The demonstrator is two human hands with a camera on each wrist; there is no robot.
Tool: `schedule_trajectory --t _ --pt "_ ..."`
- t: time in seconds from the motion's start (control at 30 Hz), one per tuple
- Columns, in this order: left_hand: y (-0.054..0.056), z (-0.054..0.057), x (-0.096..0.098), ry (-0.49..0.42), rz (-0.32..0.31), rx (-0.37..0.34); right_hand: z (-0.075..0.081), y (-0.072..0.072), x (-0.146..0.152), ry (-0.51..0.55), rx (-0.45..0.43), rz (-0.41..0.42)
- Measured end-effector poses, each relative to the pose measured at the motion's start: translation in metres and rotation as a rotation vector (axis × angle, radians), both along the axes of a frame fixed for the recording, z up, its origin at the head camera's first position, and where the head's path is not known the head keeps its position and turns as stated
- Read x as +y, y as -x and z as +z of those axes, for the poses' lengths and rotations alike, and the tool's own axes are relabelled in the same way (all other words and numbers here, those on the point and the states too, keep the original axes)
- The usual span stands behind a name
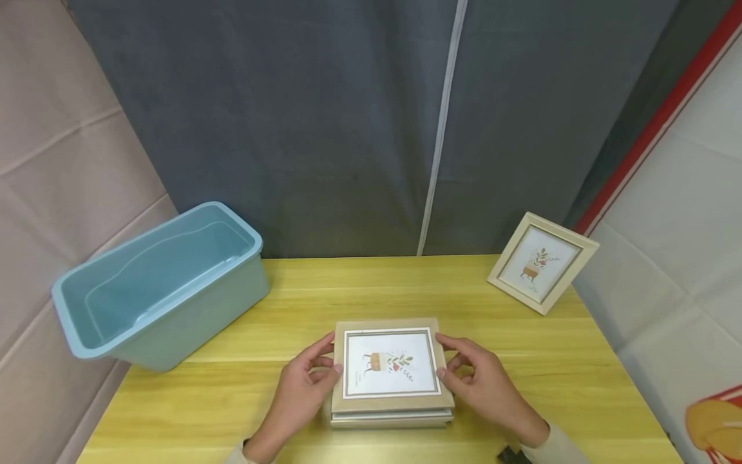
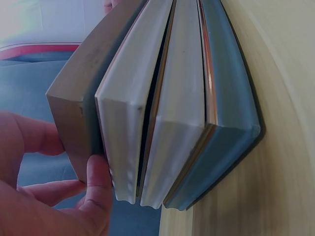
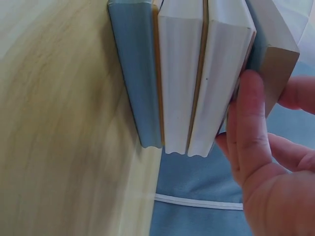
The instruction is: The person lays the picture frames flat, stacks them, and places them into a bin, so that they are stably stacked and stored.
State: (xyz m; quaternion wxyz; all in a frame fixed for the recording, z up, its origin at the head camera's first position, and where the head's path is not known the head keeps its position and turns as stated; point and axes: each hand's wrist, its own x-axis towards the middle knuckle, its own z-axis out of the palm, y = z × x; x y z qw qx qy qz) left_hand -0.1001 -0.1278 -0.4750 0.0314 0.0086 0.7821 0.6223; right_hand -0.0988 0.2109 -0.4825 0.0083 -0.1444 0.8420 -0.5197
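A tan picture frame (image 1: 387, 404) with a plant print lies on top of a stack of picture frames (image 1: 391, 423) near the table's front. My left hand (image 1: 304, 383) pinches its left side, and my right hand (image 1: 481, 383) pinches its right side. In the left wrist view, fingers (image 2: 42, 135) bend round the corner of this top frame, seen edge-on. Beneath it are two white frames (image 2: 125, 113) and a bluish bottom frame (image 2: 231, 113). The right wrist view shows a fingertip (image 3: 252, 83) at the seam between the tan frame (image 3: 281, 61) and the white frame (image 3: 224, 59) below.
A light-blue plastic bin (image 1: 191, 322) stands at the table's left. Toward the back right, another cream picture frame (image 1: 503, 282) stands propped at an angle. A dark grey curtain (image 1: 290, 129) hangs behind the wooden table (image 1: 371, 283).
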Motion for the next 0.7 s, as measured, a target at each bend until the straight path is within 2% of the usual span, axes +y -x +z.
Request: schedule_trajectory --t 0.23,0.7 --pt "0.0 -0.0025 -0.0033 0.042 -0.008 0.013 0.0012 0.0017 -0.0003 -0.095 0.054 0.016" --pt "0.0021 -0.0054 -0.005 0.086 -0.026 0.021 -0.0013 0.0041 0.0025 -0.112 0.061 0.027"
